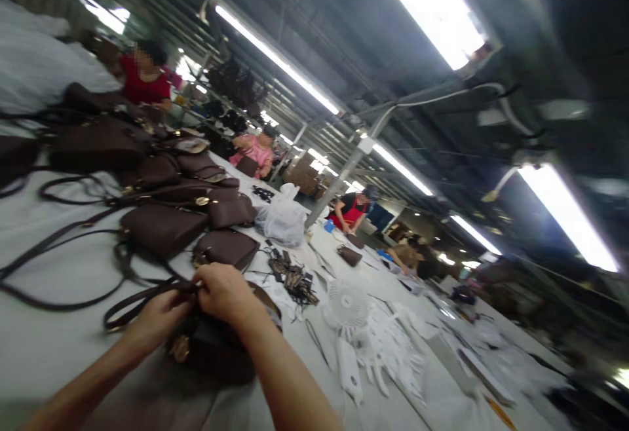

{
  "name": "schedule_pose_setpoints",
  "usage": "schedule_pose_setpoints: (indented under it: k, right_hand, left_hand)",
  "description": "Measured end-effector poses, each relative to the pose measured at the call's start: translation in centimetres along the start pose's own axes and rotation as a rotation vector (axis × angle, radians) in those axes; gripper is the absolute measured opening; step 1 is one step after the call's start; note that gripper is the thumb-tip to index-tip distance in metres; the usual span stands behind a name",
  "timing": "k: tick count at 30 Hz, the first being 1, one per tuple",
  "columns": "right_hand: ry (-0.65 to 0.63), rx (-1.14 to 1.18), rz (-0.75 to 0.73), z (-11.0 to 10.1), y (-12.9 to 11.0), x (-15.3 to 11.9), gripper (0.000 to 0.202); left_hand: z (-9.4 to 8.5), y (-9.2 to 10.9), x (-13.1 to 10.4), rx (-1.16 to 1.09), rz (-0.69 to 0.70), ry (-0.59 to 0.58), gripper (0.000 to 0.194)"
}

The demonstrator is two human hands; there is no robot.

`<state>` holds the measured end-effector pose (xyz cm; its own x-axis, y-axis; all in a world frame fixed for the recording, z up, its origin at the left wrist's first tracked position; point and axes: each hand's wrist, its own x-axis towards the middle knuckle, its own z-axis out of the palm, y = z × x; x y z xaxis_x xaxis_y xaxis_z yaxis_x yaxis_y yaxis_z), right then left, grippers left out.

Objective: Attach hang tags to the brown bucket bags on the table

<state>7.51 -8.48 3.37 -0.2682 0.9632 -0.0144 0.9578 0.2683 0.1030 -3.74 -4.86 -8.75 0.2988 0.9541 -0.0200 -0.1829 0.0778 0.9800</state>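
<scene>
A dark brown handbag with a gold-coloured fitting lies on the white table below my hands. My left hand is closed on the bag's dark strap, which loops out to the left. Over the top of the bag, my right hand has its fingers bent and pinched at the strap near the left fingertips. What exactly lies between the right fingertips is hard to make out. Just beyond my hands sits another brown handbag, apart from the held one.
More brown handbags with trailing straps are piled at the left. Dark tags or small strips, a white plastic bag, a white fan and white gloves lie to the right. A post rises beyond; several people work farther off.
</scene>
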Motion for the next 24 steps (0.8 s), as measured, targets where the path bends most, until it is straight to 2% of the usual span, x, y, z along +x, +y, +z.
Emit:
schedule_pose_setpoints:
  k: [1,3,5,9,14,16,20,24]
  right_hand:
    - [-0.018,-0.003,0.007,0.2,0.0,0.0,0.023]
    - [-0.027,0.028,-0.004,0.9,0.2,0.2,0.021]
    - [-0.025,0.061,-0.018,1.7,0.8,0.7,0.021]
    - [-0.038,0.097,-0.066,2.8,2.5,1.6,0.021]
    - [-0.029,0.048,-0.035,3.1,3.4,2.0,0.024]
    - [-0.026,0.039,-0.019,3.5,3.4,2.3,0.025]
    - [-0.027,0.087,-0.072,4.1,3.6,2.7,0.024]
    - [0.005,0.144,-0.104,3.7,3.8,2.6,0.019]
  left_hand:
    - [0.3,0.4,-0.5,0.008,0.029,-0.057,0.016]
    - [0.9,0.5,-1.0,-0.016,0.044,-0.08,0.011]
    - [1.2,-0.2,-0.8,-0.026,0.081,-0.029,0.008]
    - [1.3,-2.0,-0.2,-0.057,0.1,0.068,0.022]
    - [2.1,-2.3,-0.5,-0.23,0.067,-0.029,0.033]
    - [2.2,-2.3,-0.4,-0.172,0.083,-0.032,0.028]
    - [2.1,-2.3,-0.1,0.036,0.194,0.06,0.013]
    - [1.9,-2.0,-0.1,0.227,0.256,0.083,0.017]
